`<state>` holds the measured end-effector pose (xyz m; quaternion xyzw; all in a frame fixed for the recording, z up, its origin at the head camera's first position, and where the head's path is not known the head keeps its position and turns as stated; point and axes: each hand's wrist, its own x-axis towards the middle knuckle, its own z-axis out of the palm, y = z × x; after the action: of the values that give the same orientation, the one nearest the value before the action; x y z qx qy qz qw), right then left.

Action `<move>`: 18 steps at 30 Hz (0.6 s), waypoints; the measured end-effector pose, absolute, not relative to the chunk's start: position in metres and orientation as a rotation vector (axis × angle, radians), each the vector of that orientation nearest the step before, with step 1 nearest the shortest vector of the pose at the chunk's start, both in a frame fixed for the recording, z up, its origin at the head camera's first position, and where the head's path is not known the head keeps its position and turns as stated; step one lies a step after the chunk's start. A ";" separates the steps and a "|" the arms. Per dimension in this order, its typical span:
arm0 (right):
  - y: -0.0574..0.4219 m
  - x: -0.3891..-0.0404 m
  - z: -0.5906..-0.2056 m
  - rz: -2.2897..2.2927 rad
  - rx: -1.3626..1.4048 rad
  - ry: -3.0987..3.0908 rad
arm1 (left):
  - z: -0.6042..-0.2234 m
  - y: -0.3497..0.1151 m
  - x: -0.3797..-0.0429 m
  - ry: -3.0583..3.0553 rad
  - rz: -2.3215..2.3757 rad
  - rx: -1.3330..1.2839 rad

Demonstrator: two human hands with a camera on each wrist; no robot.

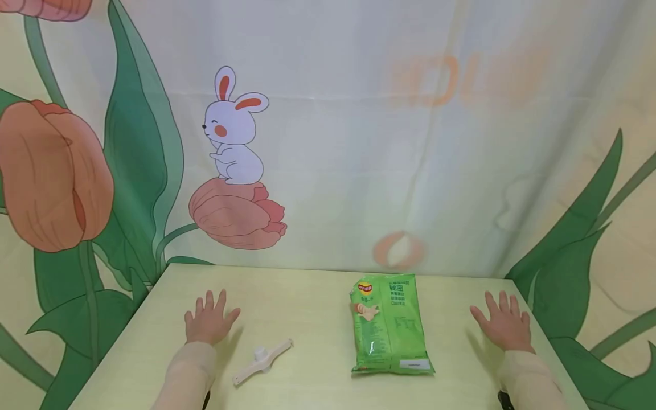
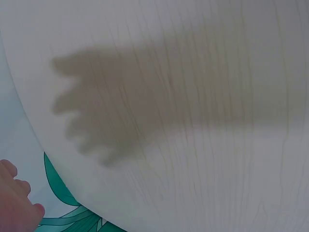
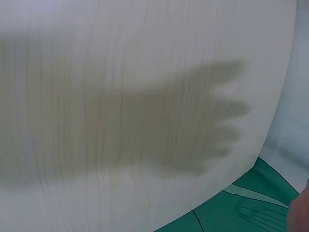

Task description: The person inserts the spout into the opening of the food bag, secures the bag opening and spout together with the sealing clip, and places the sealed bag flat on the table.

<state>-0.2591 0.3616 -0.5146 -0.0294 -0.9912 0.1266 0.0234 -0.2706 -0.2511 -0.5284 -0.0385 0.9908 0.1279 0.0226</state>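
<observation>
My left hand (image 1: 209, 319) is held over the left part of the table, fingers spread and nothing in its grasp. In the left wrist view its fingers (image 2: 17, 203) show at the lower left, and its shadow falls on the tabletop. Close to its right lies a small pale plastic tool (image 1: 263, 360) with a white knob, like a peeler. My right hand (image 1: 504, 323) is spread over the right part of the table and holds nothing; its edge appears at the right wrist view's corner. Between the hands, nearer the right, lies a green chip bag (image 1: 390, 327) with printed text.
The light wood-grain table (image 1: 312, 307) ends at a back edge against a curtain (image 1: 328, 142) printed with tulips, leaves and a white rabbit. More of the curtain hangs beyond the table's left and right edges.
</observation>
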 end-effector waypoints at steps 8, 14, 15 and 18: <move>0.360 -0.258 -0.514 0.359 -0.085 -3.102 | -0.533 -0.248 -0.271 3.064 0.404 -0.114; 0.352 -0.253 -0.511 0.381 -0.070 -3.134 | -0.530 -0.248 -0.268 3.069 0.402 -0.094; 0.351 -0.253 -0.512 0.385 -0.071 -3.140 | -0.529 -0.248 -0.267 3.068 0.400 -0.092; 0.352 -0.251 -0.516 0.396 -0.075 -3.151 | -0.528 -0.247 -0.264 3.060 0.404 -0.082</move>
<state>-0.2513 0.3519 -0.5158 -0.0237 -0.9917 0.1247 -0.0176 -0.2643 -0.2470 -0.5276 -0.0267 0.9907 0.1308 0.0271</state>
